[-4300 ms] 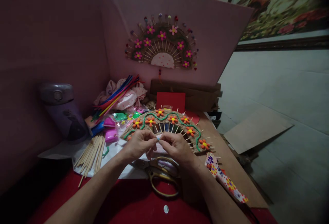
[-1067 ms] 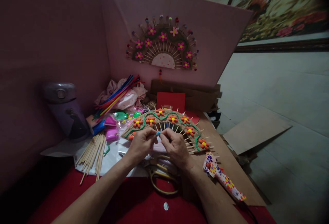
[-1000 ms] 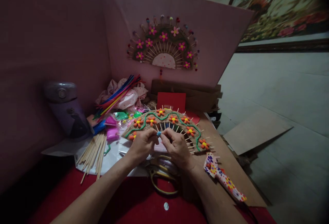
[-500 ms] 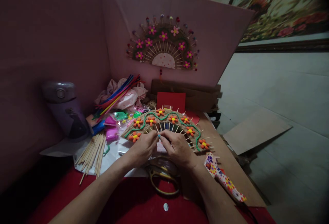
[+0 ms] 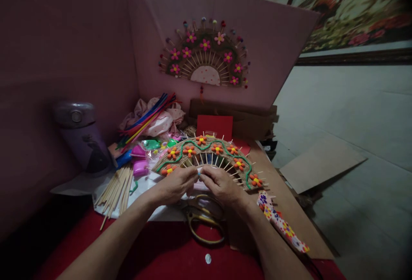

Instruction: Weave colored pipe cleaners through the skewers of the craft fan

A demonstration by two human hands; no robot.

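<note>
My left hand (image 5: 178, 184) and my right hand (image 5: 221, 184) meet at the fingertips, both closed in a pinch. Between them shows a small blue bit (image 5: 199, 174) that looks like modelling clay; the fingers hide most of it. Just beyond lies a half-round fan (image 5: 210, 145) of thin sticks and brown twine, with orange flowers and a wavy green strand. Below my hands is a pair of scissors (image 5: 206, 240) with dark gold handles, its blades partly covered.
To the left lie wooden sticks (image 5: 112, 194), clay packets (image 5: 140, 168) and coloured pipe cleaners (image 5: 149, 119). A purple bottle (image 5: 82, 138) stands behind them. A flower-patterned glue gun (image 5: 283, 224) lies at right on cardboard (image 5: 309, 233). Another fan (image 5: 205, 74) hangs on the pink board.
Both hands have come slightly lower and nearer to me, still pinched together. The blue bit is less visible between the fingers. The fan and scissors stay in place.
</note>
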